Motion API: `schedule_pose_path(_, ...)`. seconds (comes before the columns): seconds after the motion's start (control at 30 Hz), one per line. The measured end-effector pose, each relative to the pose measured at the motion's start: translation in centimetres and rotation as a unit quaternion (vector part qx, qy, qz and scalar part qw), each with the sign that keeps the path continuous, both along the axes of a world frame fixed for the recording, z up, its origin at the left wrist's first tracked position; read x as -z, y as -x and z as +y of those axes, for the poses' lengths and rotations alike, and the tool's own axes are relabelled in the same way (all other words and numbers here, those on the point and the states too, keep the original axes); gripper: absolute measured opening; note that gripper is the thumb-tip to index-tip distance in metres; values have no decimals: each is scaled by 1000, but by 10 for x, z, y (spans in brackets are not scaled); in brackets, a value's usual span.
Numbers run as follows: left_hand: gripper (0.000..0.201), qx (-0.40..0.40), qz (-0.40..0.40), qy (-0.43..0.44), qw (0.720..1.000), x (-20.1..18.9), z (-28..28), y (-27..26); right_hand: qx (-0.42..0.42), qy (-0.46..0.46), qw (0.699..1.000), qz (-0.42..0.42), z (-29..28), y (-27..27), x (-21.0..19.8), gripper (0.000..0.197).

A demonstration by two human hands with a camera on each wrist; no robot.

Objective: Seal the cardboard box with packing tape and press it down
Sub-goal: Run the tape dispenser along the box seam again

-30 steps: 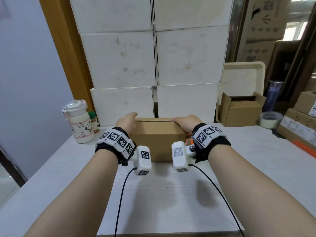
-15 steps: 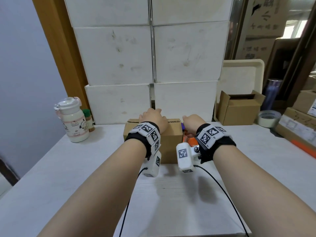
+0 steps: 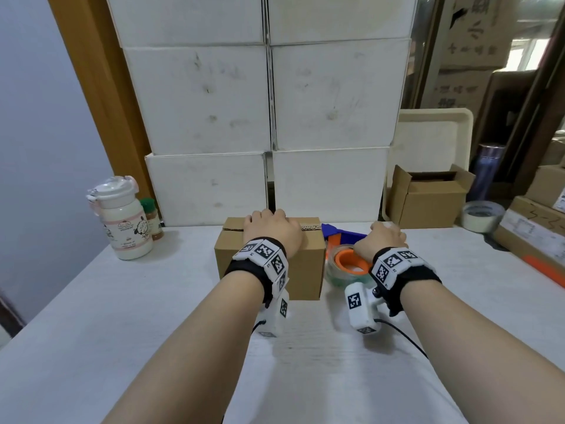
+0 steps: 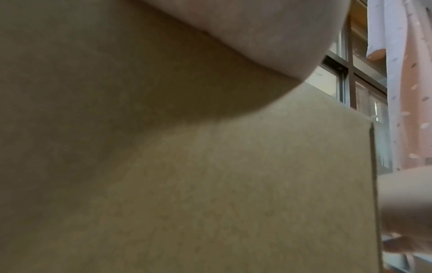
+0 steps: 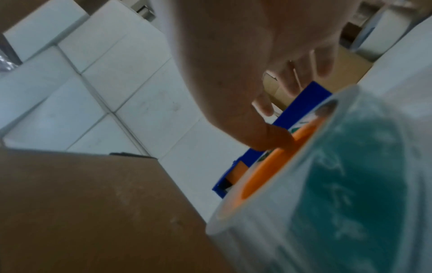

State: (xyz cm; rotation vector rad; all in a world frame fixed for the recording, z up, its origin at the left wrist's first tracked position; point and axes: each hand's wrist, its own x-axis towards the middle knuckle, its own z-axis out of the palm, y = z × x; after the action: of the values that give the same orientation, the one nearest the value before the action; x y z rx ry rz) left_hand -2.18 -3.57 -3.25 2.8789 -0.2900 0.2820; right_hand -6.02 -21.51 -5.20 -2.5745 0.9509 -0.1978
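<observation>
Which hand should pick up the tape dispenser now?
Right. The right hand is already over the tape dispenser, thumb on its orange hub, beside the cardboard box. The left hand rests on the box top, holding it steady.

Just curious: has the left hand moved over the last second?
Yes. The left hand slid rightward from the cardboard box's left corner onto its top middle.

A packing or stockroom. White cartons stand stacked against the wall at the tabletop's far edge, brown printed cartons pile up at the far right, an open small box and a tape roll sit near the far right corner, beside a tape dispenser.
</observation>
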Motion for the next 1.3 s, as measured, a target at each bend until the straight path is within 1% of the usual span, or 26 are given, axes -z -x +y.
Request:
schedule_pose_path(0.03, 46, 1, 0, 2, 1000, 0, 0, 0, -10, -6, 1000, 25, 0, -1, 1, 50)
schedule_pose_path(0.07, 46, 2, -2, 4, 1000, 0, 1, 0, -22, -10, 999, 46, 1, -1, 1, 44)
schedule_pose_path(0.13, 46, 3, -6, 5, 1000, 0, 1, 1, -41, 3, 997, 64, 1, -2, -1, 19)
schedule_pose_path(0.17, 46, 3, -8, 5, 1000, 0, 1, 2, -42, 9, 997, 66, 1, -3, -1, 15)
schedule_pose_path(0.23, 46, 3, -9, 9, 1000, 0, 1, 3, -45, 27, 996, 76, -1, -3, 0, 28)
schedule_pose_path(0.27, 46, 3, -8, 12, 1000, -1, 1, 3, -54, 31, 994, 94, 0, -3, 1, 29)
schedule_pose_path(0.37, 46, 7, 0, 12, 1000, -1, 2, 2, -94, 46, 981, 162, 2, -4, 8, 26)
schedule_pose_path(0.43, 46, 8, 0, 13, 1000, 0, 2, 1, -104, 61, 977, 178, -1, -11, 19, 26)
schedule_pose_path(0.5, 46, 7, 4, 19, 1000, -1, 1, 1, -122, 76, 971, 190, 4, -7, 17, 22)
schedule_pose_path(0.57, 46, 8, 14, 34, 999, -2, 1, 1, -110, 69, 980, 151, 5, -6, 11, 9)
schedule_pose_path(0.63, 46, 6, 30, 62, 998, -5, 2, 1, -95, 25, 990, 105, 1, -8, 0, 17)
schedule_pose_path(0.7, 48, -4, 38, 137, 990, -9, 4, 0, -86, -61, 994, 34, -1, -10, -15, 17)
schedule_pose_path(0.73, 50, -6, 48, 195, 980, -12, 7, 1, -81, -88, 993, -6, -1, -10, -25, 12)
schedule_pose_path(0.77, 51, -6, 61, 266, 962, -17, 10, 2, -79, -95, 991, -42, 0, -11, -35, 9)
schedule_pose_path(0.83, 49, -7, 87, 397, 914, -24, 18, 2, -96, -104, 983, -113, 4, -8, -59, 11)
schedule_pose_path(0.87, 46, -11, 99, 447, 889, -27, 23, 2, -118, -112, 975, -152, 8, -7, -71, 10)
schedule_pose_path(0.9, 42, -13, 106, 481, 870, -29, 28, 0, -141, -120, 966, -183, 13, -5, -82, 11)
schedule_pose_path(0.93, 35, -12, 108, 510, 853, -29, 34, -4, -164, -130, 956, -207, 20, -3, -93, 14)
schedule_pose_path(0.97, 27, -14, 117, 546, 829, -28, 37, -8, -182, -145, 946, -226, 27, -2, -101, 17)
schedule_pose_path(1.0, 24, -23, 127, 592, 795, -27, 40, -11, -200, -160, 937, -239, 35, -1, -108, 21)
schedule_pose_path(1.07, 22, -21, 155, 692, 705, -27, 46, -9, -234, -175, 922, -254, 51, -1, -119, 30)
schedule_pose_path(1.13, 39, -17, 161, 767, 621, -24, 53, -10, -263, -165, 918, -246, 68, -4, -124, 40)
schedule_pose_path(1.2, 49, -7, 174, 812, 557, -23, 57, -8, -282, -138, 922, -227, 84, -8, -122, 42)
schedule_pose_path(1.3, 52, -5, 186, 865, 465, -22, 63, -9, -306, -81, 931, -184, 103, -14, -116, 44)
